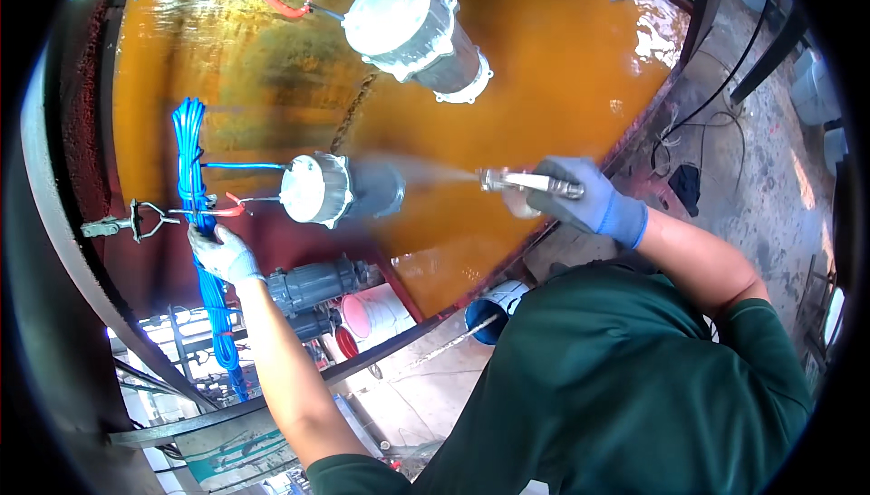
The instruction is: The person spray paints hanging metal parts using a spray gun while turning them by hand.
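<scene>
My right hand [584, 194], in a grey-blue glove, is wrapped around a metal spray gun [517, 182]. A pale mist [426, 166] fans out leftward from its nozzle toward a cylindrical metal motor or pump housing [317, 191]. The lit left end of this housing is whitish, and its right end is a darker grey, blurred by the mist. A blue cable bundle [190, 151] hangs beside it, joined to it by a blue lead. My gloved left hand [225, 255] is closed on the bundle, just below a red-covered hook [222, 211]; the fingertips are partly hidden.
A second silvery housing [412, 38] hangs farther away. An orange-brown stained panel [544, 87] lies behind both. Below are a dark grey motor [313, 287], a white bucket [376, 314] and a blue-lined bucket [494, 311]. A black hose [725, 78] runs at the right.
</scene>
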`<state>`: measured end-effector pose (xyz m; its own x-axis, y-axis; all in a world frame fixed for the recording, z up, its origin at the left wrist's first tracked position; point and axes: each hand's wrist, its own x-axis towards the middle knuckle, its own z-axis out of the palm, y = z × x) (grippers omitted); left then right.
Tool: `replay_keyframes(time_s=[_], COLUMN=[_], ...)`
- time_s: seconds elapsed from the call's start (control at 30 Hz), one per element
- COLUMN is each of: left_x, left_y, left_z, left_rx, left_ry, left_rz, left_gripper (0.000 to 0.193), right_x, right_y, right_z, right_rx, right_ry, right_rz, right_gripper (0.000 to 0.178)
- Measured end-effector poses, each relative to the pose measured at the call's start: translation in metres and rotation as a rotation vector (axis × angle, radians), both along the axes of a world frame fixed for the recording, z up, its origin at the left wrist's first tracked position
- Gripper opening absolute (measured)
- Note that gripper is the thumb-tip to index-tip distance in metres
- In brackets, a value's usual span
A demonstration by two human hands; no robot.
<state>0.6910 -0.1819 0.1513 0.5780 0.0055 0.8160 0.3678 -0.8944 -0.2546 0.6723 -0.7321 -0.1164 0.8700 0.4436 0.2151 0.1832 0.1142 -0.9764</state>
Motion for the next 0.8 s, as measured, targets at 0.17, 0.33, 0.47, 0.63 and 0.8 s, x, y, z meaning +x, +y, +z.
replay_keyframes(time_s=[0.17,0.33,0.47,0.63,0.8], left_x=[0.003,-0.004,-0.017,-0.017,-0.014], left_y=[0.004,0.023,0.022,-0.044,-0.098], left_z=[-0.002,0.005,0.018,-0.003,0.004], left_rx=[-0.026,-0.162,-0.154,-0.307,-0.228], left_ry=[0.019,0.087,0.211,-0.078,-0.072], left_rz=[0.018,-0.092,-0.235,-0.319,-0.428], left_gripper=[0.058,0.065,0.067,0.055,0.053], right_x=[-0.003,-0.007,-0.011,-0.016,-0.010], right_y=[-0.006,-0.006,-0.016,-0.013,-0.010], right_z=[0.009,0.018,0.009,-0.002,-0.003], right_rx=[-0.097,0.134,-0.135,-0.203,-0.113], right_ry=[-0.176,0.172,-0.150,-0.125,0.060], right_rz=[0.176,-0.053,0.269,0.104,-0.001], right_gripper=[0.021,0.022,0.027,0.026,0.022])
